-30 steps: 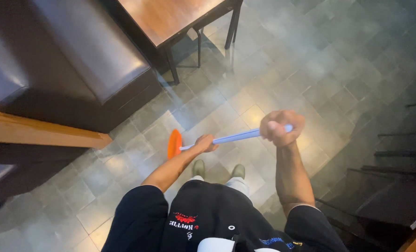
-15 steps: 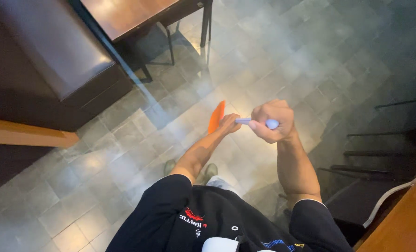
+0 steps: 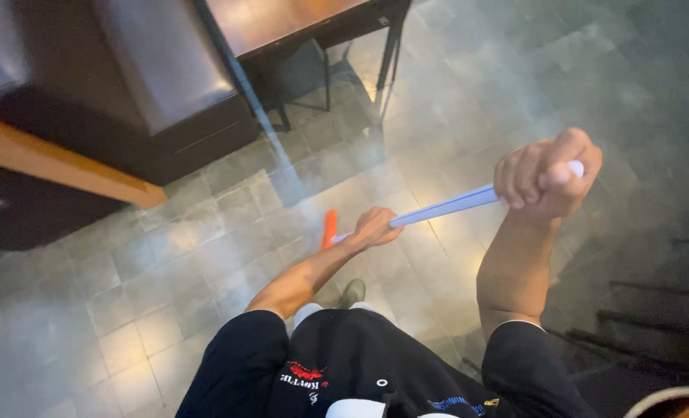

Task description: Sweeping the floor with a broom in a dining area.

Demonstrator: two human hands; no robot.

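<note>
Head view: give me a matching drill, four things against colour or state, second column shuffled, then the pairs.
Things:
1. broom handle
2. broom head
3. right hand
4. table top

Colour or state:
A. orange, down near the tiled floor
B. reddish-brown wood, on dark metal legs
C. pale blue, running at a slant between both hands
D. fist closed around the upper end of the handle

Pairs: 1-C, 2-A, 3-D, 4-B. The left hand grips the handle lower down, close to the broom head.
</note>
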